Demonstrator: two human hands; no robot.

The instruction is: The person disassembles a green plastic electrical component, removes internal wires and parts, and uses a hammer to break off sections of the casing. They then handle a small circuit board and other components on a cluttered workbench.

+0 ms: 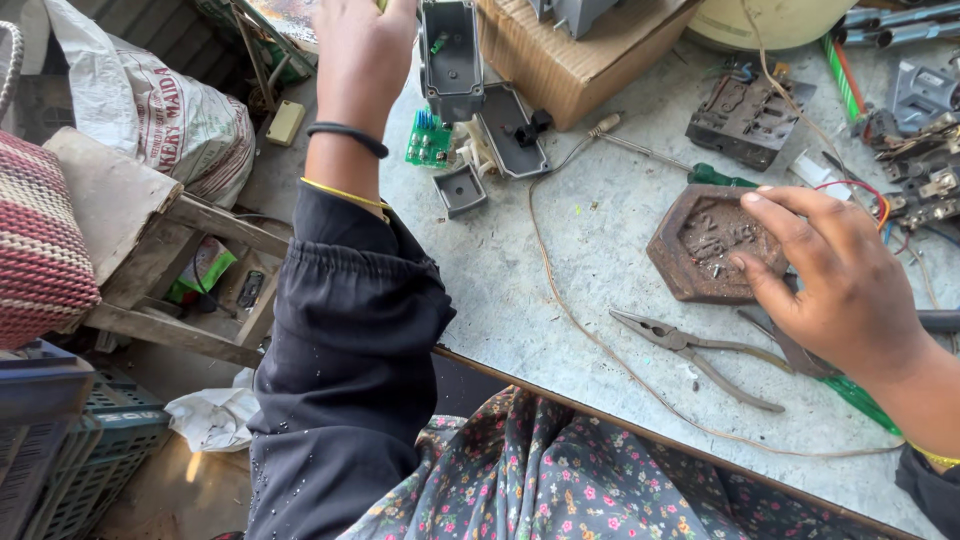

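The left hand [362,50] is up at the far edge of the table [560,290], just left of an open case [452,58]. A box [575,50] sits right of the case. Below the case lie a small board [429,140] and a lid [512,130]. The right hand [835,275] rests on the right side, touching a flat block [705,245]. Pliers [695,352] lie in front of the block. A wire [590,330] runs across the table between the board and the pliers. Left of the table, down low, stands a stool [150,250], with a sack [150,110] behind it.
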